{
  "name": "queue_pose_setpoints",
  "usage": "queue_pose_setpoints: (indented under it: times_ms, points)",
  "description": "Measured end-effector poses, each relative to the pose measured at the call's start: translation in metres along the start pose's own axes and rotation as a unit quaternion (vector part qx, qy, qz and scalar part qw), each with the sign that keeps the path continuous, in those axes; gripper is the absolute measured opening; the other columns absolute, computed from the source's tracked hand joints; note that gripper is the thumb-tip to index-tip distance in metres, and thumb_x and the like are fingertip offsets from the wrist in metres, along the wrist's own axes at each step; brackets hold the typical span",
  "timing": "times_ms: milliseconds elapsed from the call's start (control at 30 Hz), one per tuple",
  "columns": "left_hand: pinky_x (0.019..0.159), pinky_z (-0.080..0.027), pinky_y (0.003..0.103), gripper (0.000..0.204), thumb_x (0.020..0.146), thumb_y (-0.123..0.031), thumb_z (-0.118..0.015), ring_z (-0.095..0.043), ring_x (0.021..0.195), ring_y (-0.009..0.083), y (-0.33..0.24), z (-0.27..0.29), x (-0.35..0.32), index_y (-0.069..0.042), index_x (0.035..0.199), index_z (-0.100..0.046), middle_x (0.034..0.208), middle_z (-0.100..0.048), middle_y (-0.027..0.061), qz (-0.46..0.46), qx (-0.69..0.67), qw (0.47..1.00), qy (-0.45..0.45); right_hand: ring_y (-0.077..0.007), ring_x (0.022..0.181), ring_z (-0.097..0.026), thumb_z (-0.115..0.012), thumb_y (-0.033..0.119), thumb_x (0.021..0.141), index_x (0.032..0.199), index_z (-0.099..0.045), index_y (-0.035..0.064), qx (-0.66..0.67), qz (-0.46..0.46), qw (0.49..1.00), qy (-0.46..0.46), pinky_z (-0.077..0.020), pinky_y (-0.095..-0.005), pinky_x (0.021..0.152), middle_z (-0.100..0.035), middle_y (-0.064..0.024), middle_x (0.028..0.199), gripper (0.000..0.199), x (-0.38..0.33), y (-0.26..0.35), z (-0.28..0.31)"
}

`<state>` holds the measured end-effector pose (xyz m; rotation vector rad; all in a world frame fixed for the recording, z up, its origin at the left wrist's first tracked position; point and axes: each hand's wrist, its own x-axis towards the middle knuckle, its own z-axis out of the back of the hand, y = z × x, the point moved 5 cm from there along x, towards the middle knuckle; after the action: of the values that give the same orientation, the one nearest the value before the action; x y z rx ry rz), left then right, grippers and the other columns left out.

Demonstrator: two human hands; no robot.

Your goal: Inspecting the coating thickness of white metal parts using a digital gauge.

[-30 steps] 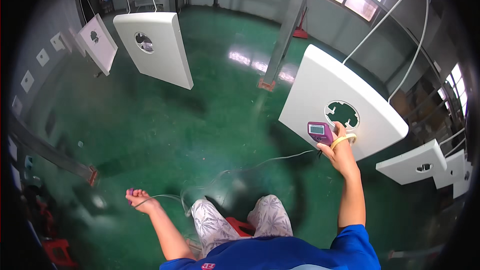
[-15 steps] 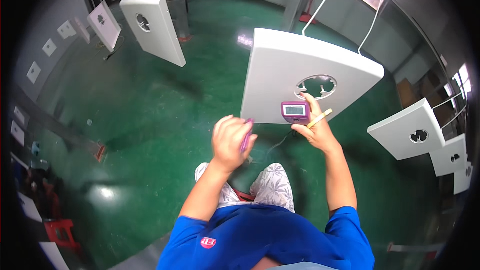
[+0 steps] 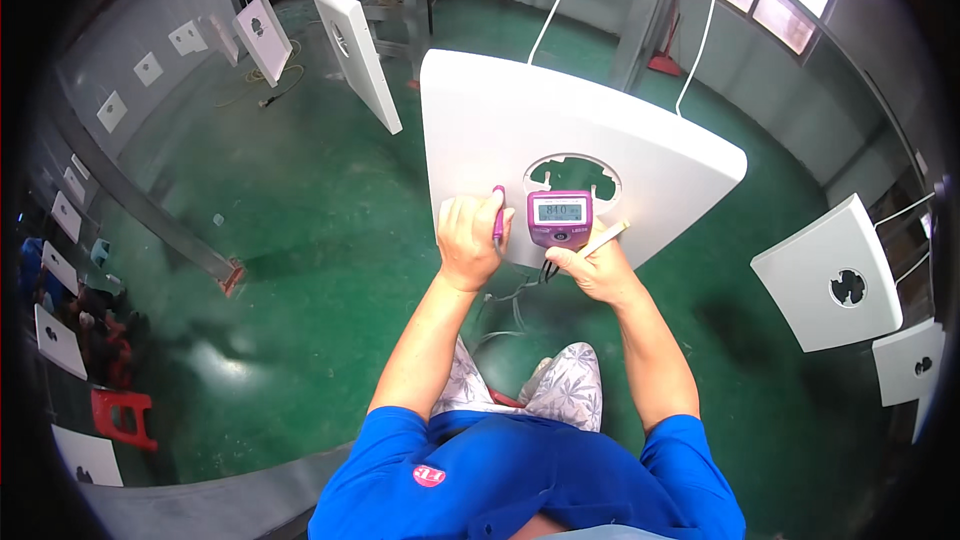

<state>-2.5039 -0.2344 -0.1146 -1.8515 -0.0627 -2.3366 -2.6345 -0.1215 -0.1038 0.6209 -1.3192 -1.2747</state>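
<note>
A white panel (image 3: pixel 560 105) with a round cut-out hangs before me on two white rods. My left hand (image 3: pixel 468 243) is closed round a slim purple probe (image 3: pixel 498 208), held upright against or just in front of the panel's lower left part; contact cannot be made out. Below the cut-out, my right hand (image 3: pixel 604 275) grips a purple handheld meter (image 3: pixel 560 230) with its lit display facing me. A pale yellow, pen-like stick (image 3: pixel 606 238) is also tucked between thumb and fingers there. Beneath the meter a thin black cable (image 3: pixel 547 270) hangs, its far end hidden.
More white panels hang at the left (image 3: pixel 358 60) and right (image 3: pixel 828 275). A grey post (image 3: pixel 150 195) slants down to the green floor (image 3: pixel 300 270) on the left. A red stool (image 3: pixel 124 418) stands at lower left, a red dustpan (image 3: pixel 664 64) at the back.
My left hand has brought the probe up to the panel, and the meter now shows a different reading. The view has shifted, so the near panel appears further left and larger.
</note>
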Motion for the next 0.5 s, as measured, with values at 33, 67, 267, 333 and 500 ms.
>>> queue_pose_setpoints:
  times_ms: [33,67,267,333,500]
  points:
    - [0.062,-0.041,0.04,0.035,0.081,-0.009,-0.068,-0.056,0.067,0.0288,0.003,0.003,0.001,-0.003,0.112,-0.052,0.08,-0.058,0.0112,-0.008,-0.019,1.0,-0.013,-0.018,0.108,-0.054,-0.073,0.016,0.084,0.126,-0.051,0.0003,0.005,0.0,1.0,0.003,-0.0444,-0.0324,0.093,-0.056,-0.0094,0.118,0.05,-0.002,0.003,-0.002]
    - [0.062,-0.041,0.04,0.033,0.082,-0.009,-0.067,-0.056,0.067,0.0293,0.006,0.004,0.0,-0.003,0.111,-0.052,0.08,-0.058,0.0116,-0.015,-0.04,0.999,-0.029,-0.0182,0.108,-0.055,-0.073,0.016,0.084,0.126,-0.052,0.0002,0.007,0.001,1.0,0.006,-0.0447,-0.0323,0.093,-0.057,-0.0096,0.117,0.049,-0.003,0.005,-0.001]
    - [0.066,-0.041,0.04,0.04,0.079,-0.011,-0.071,-0.057,0.071,0.0279,0.008,0.003,-0.005,-0.006,0.114,-0.051,0.085,-0.059,0.0097,0.001,-0.044,0.998,-0.035,-0.0197,0.106,-0.056,-0.072,0.017,0.085,0.125,-0.053,-0.0005,-0.038,0.013,0.999,0.003,-0.0455,-0.0333,0.091,-0.057,-0.0112,0.116,0.047,-0.008,0.009,-0.002]
    - [0.068,-0.041,0.04,0.038,0.08,-0.01,-0.069,-0.057,0.072,0.0284,0.005,0.002,-0.005,-0.006,0.113,-0.052,0.085,-0.06,0.0092,0.017,-0.049,0.998,-0.021,-0.0218,0.109,-0.055,-0.071,0.018,0.085,0.124,-0.054,-0.001,-0.075,0.01,0.997,0.006,-0.0442,-0.0339,0.093,-0.057,-0.0122,0.117,0.047,-0.008,0.01,0.0]
    - [0.085,-0.043,0.042,0.02,0.095,-0.012,-0.052,-0.058,0.089,0.0262,0.019,0.026,0.0,-0.007,0.114,-0.053,0.098,-0.063,0.0106,0.069,-0.098,0.978,-0.17,-0.0217,0.11,-0.055,-0.071,0.018,0.086,0.124,-0.054,-0.0015,-0.074,0.037,0.995,-0.049,-0.0436,-0.0337,0.094,-0.056,-0.0121,0.118,0.046,-0.006,0.006,0.001]
